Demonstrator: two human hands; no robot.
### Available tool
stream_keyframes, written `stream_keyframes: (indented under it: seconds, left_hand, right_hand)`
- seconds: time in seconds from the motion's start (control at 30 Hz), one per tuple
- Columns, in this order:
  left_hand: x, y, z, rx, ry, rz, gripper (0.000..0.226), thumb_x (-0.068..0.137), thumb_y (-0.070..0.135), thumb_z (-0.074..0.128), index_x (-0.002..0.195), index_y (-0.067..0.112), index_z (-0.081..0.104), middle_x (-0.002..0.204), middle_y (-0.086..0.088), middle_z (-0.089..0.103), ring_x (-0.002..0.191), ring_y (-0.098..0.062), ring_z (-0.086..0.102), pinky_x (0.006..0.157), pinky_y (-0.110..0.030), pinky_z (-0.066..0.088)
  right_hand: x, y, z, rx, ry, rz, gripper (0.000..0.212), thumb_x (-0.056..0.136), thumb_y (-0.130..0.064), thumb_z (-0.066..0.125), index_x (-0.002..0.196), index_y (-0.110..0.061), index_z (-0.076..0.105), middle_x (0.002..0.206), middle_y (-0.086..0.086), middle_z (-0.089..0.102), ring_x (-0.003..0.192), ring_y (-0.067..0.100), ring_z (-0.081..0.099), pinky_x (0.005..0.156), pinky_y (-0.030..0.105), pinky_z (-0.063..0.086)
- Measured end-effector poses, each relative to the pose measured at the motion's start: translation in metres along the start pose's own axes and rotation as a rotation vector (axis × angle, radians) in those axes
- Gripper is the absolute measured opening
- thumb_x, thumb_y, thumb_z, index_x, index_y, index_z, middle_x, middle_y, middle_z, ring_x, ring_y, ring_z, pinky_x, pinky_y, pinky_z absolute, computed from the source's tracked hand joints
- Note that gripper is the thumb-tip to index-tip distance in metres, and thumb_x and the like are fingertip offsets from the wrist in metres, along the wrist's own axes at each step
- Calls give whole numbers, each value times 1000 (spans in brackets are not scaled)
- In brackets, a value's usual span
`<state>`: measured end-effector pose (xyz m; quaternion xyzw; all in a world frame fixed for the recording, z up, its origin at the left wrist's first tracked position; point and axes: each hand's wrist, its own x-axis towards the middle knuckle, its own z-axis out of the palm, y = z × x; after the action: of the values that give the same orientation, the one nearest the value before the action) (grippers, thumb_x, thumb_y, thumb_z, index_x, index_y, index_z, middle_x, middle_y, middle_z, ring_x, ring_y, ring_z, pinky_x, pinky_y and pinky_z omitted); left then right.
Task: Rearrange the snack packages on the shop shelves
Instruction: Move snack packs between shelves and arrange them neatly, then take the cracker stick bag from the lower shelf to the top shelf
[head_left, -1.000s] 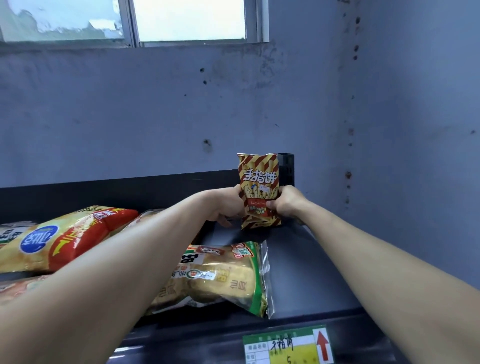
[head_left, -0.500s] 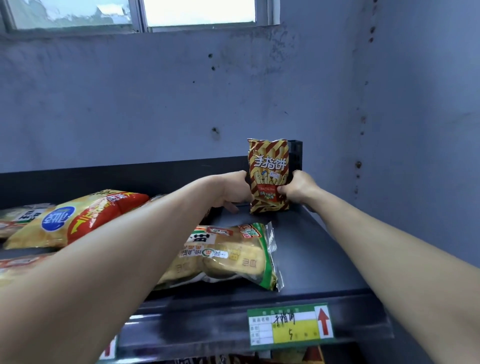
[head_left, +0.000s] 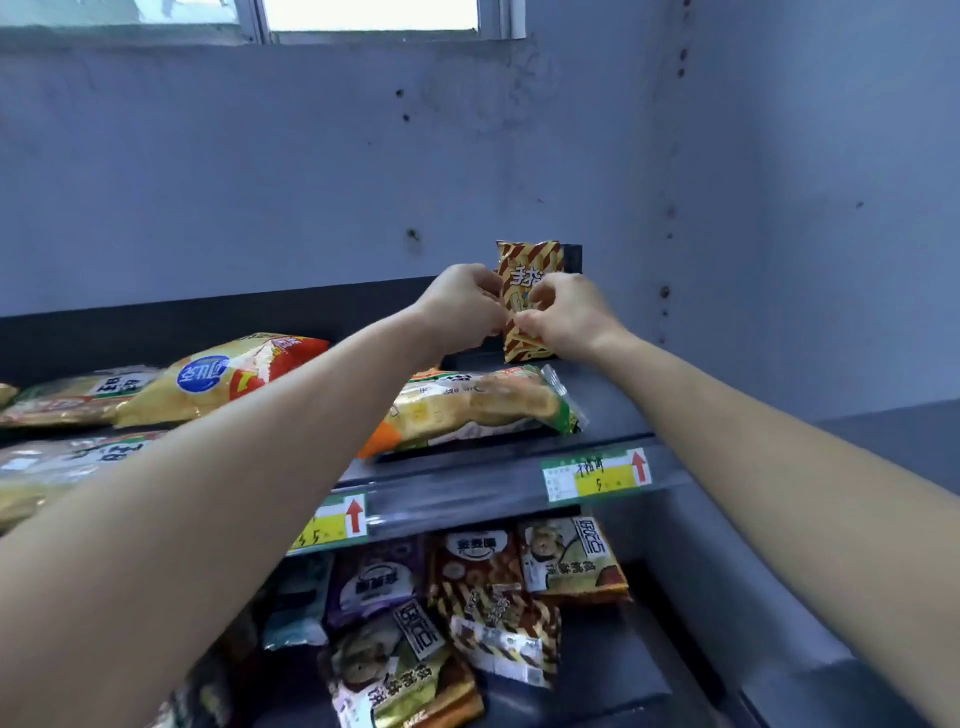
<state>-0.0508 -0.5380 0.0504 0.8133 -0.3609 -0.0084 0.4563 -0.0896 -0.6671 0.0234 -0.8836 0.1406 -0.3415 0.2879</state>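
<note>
My left hand and my right hand are both up at the back of the top shelf. The two hands are close together. Their fingers are curled, and both pinch the little striped snack pack, the left hand on its left edge and the right hand across its front. The pack is red and gold. It stands up straight in the back right corner of the shelf, with its bottom on the shelf and its back near the dark back board.

Just in front of it a long clear bag of crackers with a green end lies flat. To the left of that, a yellow and red bag lies on more bags.

On the front edge of the shelf I see a green and yellow price tag with a red arrow, and another tag to its left.

Under it, the lower shelf holds a pile of small packs, one purple pack and one brown striped pack among them.

Behind it all is a blue-grey wall with a window at the top.
</note>
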Motion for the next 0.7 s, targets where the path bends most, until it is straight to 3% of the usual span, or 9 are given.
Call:
stream_keyframes:
  seconds: [0.07, 0.23, 0.4, 0.5, 0.7]
  left_hand:
    - [-26, -3, -14, -20, 19, 37, 30, 87, 0, 54, 115, 12, 56, 93, -4, 63, 90, -25, 62, 85, -38, 53]
    - [-94, -20, -40, -8, 45, 93, 37, 86, 4, 57, 122, 10, 56, 100, -3, 67, 87, -18, 64, 82, -32, 54]
    - [-160, -43, -54, -39, 1, 94, 22, 84, 2, 57, 101, 14, 63, 92, -6, 69, 87, -26, 69, 84, -42, 56]
    - [-189, -59, -58, -35, -25, 67, 18, 85, 1, 55, 86, 16, 64, 91, -13, 69, 84, -26, 70, 80, -39, 58]
    - [-224, -99, -37, 23, -211, -53, 12, 87, 6, 57, 91, 15, 64, 84, -7, 68, 78, -19, 69, 75, -32, 59]
  right_hand:
    - [-22, -17, 0, 18, 3, -21, 35, 85, -21, 65, 116, -5, 59, 116, 9, 62, 105, 22, 58, 85, 29, 47]
    - [-84, -63, 2, 29, 22, -70, 33, 84, -18, 64, 115, -6, 62, 114, 9, 64, 107, 22, 59, 94, 34, 47]
    - [-144, -93, 13, 10, -12, -100, 28, 84, -19, 63, 111, -12, 65, 109, 3, 66, 102, 16, 60, 90, 30, 49]
    - [-174, -101, 22, 13, -40, -83, 18, 83, -16, 62, 99, -12, 69, 97, 1, 66, 90, 11, 60, 79, 23, 48]
    - [-220, -89, 45, -45, -239, -21, 8, 82, -17, 64, 85, -17, 71, 79, -5, 62, 77, 8, 55, 61, 18, 40]
